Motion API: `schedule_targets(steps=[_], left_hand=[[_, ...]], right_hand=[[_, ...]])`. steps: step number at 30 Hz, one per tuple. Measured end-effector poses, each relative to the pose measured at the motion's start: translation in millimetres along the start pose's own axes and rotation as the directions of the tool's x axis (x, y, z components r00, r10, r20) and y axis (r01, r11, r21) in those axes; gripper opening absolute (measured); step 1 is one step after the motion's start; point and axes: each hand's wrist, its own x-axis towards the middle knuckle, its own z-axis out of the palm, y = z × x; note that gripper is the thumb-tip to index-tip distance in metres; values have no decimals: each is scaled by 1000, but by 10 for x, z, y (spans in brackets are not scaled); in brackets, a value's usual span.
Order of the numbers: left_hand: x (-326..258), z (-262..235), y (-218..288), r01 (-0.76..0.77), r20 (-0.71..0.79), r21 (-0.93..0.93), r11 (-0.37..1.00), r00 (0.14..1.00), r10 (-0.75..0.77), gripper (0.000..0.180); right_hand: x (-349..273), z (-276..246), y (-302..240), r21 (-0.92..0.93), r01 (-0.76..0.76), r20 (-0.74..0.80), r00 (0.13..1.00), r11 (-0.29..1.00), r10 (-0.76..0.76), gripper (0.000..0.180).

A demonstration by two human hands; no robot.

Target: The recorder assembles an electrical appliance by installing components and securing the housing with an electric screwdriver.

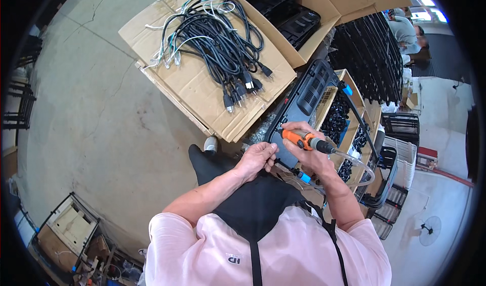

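My right hand (315, 157) is wrapped round an orange and black screwdriver (299, 139) with a clear hose (365, 165) looping off its back end. The tool's tip points left, at the near end of a long black plastic housing (288, 119) with a vented raised part. Close to that same end, my left hand (257, 159) has its fingers pinched together by the housing's edge. Whatever lies between those fingertips, if anything, is too small to make out. The housing lies in front of me, over a black frame with blue pieces (304, 177).
A pile of black power cords (217, 43) with plugs and bare wire ends covers a cardboard sheet (167, 86) ahead left. Beyond is a carton (324, 33) of black housings. Wooden bins (354, 91) of small black parts stand right. Another person (407, 35) is at far right.
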Motion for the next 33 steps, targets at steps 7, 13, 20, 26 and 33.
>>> schedule_targets(steps=[7, 13, 20, 26, 33], left_hand=[[-61, -62, 20, 29, -45, -67, 997, 998, -32, 33], [-1, -40, -46, 0, -118, -144, 990, 993, -18, 31], [75, 95, -38, -44, -193, -174, 984, 981, 9, 29], [182, 188, 22, -84, -274, -147, 986, 961, 41, 29], [654, 866, 294, -38, -157, -251, 967, 988, -2, 26]], right_hand=[[-41, 72, 99, 25, 45, -66, 997, 999, -43, 36], [-108, 77, 54, 68, 7, -91, 996, 998, 0, 34], [-144, 23, 133, 92, -47, -66, 996, 995, 53, 33], [-251, -201, 137, 199, 28, -134, 991, 980, -2, 42], [-551, -787, 531, 522, 191, -332, 943, 831, -8, 48]])
